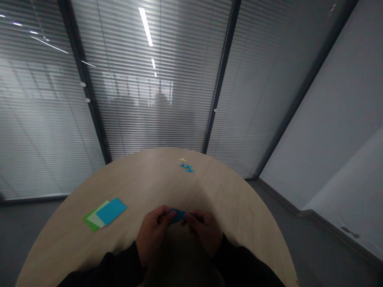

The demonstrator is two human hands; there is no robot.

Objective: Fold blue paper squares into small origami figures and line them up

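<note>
A small piece of folded blue paper is stretched between my two hands, above the near part of the round table. My left hand pinches its left end between thumb and fingers. At the opposite end, the fingertips of my right hand are closed on the paper. The fingers cover both ends, so its full shape is hidden. Dark sleeves reach both wrists.
On the wooden table, a blue sheet overlaps pale and brighter green sheets at left. Toward the far edge lie several small blue folded paper pieces and a yellow one. Glass panels with blinds stand behind.
</note>
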